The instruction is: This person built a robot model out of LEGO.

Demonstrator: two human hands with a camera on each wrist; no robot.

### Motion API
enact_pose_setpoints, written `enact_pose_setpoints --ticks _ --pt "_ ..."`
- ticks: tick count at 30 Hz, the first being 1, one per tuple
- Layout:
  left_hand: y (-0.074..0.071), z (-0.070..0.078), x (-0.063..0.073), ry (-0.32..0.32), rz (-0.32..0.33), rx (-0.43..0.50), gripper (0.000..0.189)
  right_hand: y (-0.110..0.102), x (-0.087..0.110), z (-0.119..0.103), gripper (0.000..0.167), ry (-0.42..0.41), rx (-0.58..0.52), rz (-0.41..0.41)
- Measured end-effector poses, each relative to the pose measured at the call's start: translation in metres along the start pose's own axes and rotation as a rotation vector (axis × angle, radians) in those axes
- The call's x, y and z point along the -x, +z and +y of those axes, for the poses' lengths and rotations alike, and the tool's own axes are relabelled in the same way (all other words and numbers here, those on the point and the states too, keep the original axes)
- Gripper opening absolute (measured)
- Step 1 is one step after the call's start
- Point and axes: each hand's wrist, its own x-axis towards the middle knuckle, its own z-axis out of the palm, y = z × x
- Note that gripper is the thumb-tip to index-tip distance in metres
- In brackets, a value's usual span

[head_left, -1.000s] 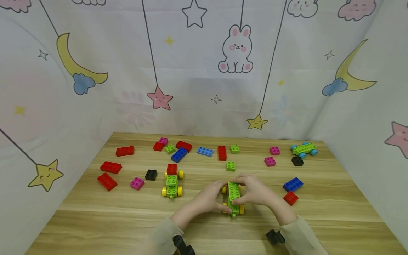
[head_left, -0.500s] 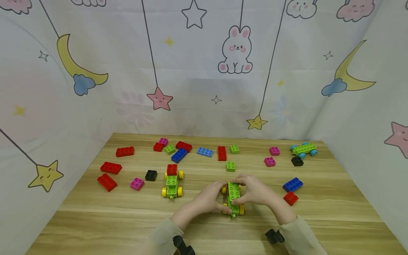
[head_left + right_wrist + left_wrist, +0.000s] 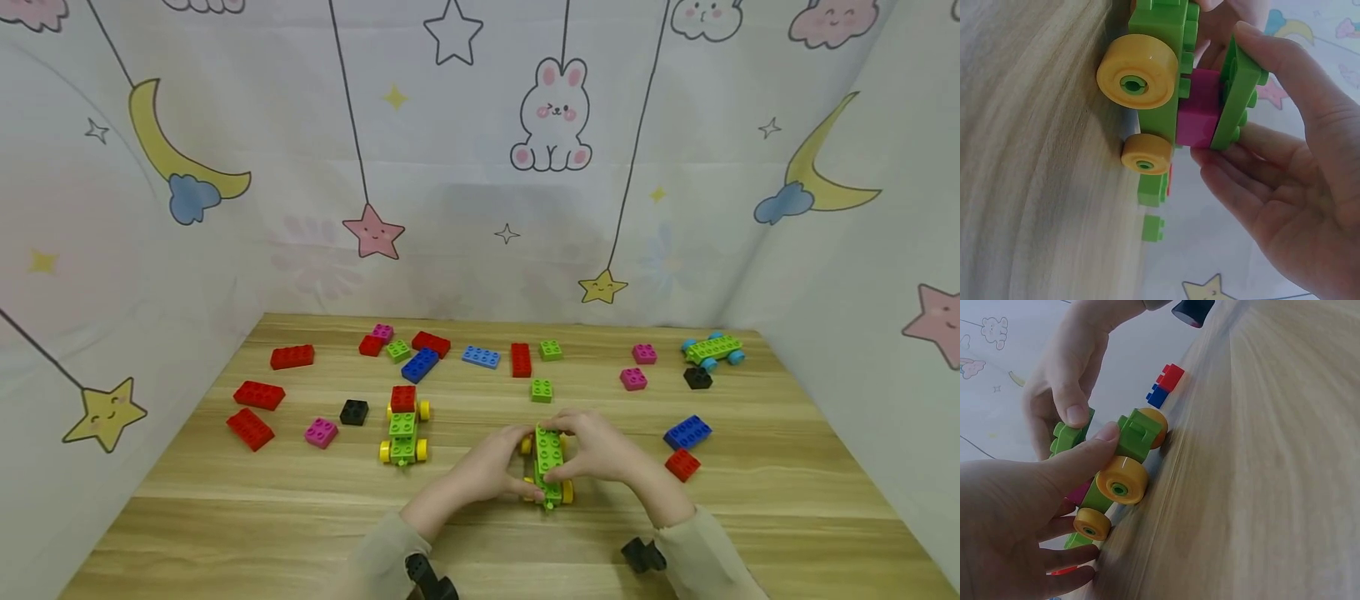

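Note:
My left hand (image 3: 486, 468) holds the toy car base (image 3: 1137, 434), which is green with yellow wheels (image 3: 1137, 72), with its thumb on the near end. A magenta brick (image 3: 1199, 112) stands on the base. Atop that brick lies a long green brick (image 3: 1235, 94), tilted slightly in the right wrist view. My right hand (image 3: 600, 450) grips this green brick between thumb and fingers. The car's wheels rest on the table. In the head view the magenta brick is hidden beneath the green one.
Left of my hands stands another yellow-wheeled car (image 3: 403, 429) with a red brick on it. A blue-wheeled green car (image 3: 714, 349) sits at the back right. Loose bricks lie around, among them a green brick (image 3: 542, 390), a blue brick (image 3: 687, 432) and a black brick (image 3: 354, 412).
Both hands keep the same hold on the car and its green brick. Only the head view shifts very slightly.

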Motion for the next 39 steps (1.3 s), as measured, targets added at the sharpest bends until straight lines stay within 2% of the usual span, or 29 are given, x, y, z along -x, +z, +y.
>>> enact_pose_setpoints --ticks 39 --pt "-0.0033 0.0034 0.0013 0.003 -0.008 -0.032 0.091 -0.0033 -0.0026 -0.0077 0.069 0.036 0.023 -0.026"
